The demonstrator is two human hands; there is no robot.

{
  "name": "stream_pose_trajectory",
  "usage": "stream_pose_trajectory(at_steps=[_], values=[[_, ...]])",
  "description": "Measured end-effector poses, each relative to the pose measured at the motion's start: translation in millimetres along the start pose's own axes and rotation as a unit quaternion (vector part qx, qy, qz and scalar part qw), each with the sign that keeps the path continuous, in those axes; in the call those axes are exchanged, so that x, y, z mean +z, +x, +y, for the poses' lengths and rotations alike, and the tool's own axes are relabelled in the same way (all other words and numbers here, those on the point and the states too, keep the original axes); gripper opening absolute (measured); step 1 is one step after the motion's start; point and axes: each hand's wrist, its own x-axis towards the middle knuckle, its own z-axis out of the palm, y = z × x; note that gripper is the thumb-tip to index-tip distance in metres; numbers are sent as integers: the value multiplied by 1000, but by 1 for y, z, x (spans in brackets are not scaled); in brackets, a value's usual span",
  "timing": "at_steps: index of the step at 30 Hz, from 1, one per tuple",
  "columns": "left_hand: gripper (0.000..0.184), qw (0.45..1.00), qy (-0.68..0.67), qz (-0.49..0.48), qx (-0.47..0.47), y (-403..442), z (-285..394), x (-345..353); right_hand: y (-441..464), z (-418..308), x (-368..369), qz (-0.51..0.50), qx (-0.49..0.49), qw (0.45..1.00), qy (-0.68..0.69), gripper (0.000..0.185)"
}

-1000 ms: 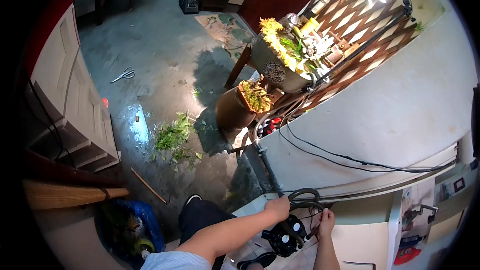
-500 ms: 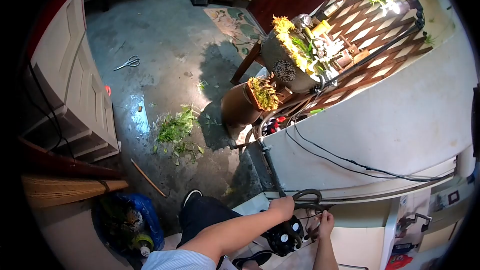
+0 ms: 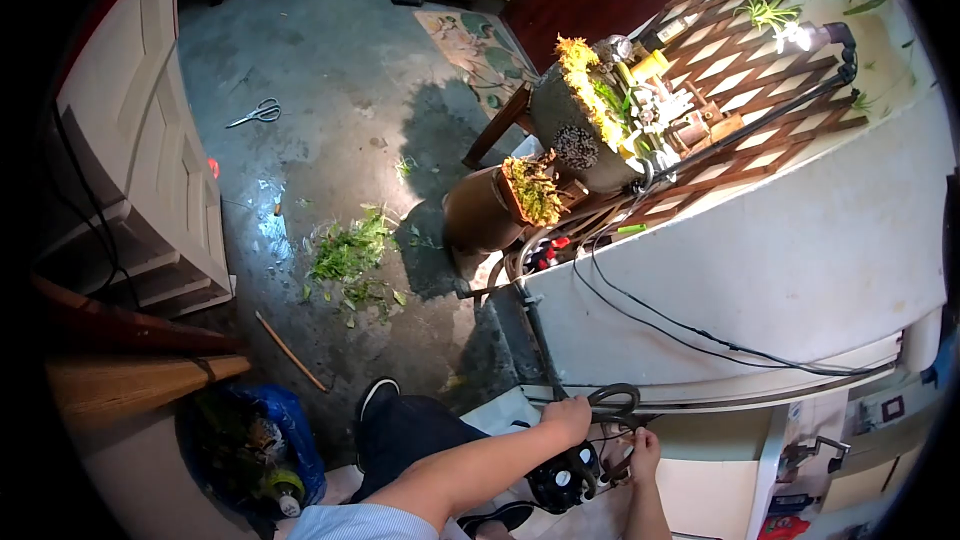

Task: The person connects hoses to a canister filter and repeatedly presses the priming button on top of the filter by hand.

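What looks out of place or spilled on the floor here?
Loose green clippings lie scattered across the floor, with scissors and a stick lying loose nearby, where someone could step on them. The shiny patch may be wet, or just reflected light.

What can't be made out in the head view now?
Head view:
Left hand: palm side, hidden by its own back.
Right hand: exact contact, too small to tell.
Black rounded device with white caps: upper part, behind bare left forearm.
Blue plastic bag: some contents, too dark.
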Motion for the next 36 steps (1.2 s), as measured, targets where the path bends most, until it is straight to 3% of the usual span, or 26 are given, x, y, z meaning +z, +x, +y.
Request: stream_pose_trajectory(at_steps=[13,34,36], values=[[25,1000,-21,0,2,4,-3,6,-4,-9,3,1,36,999,-13,25],[28,1000,-5,-28,-11,2,0,0,-5,-5,2,-2,-1,999,-50,27],[29,1000,3,-15,-6,3,-1,3,-18,-40,9,-10,62,998,1,27]])
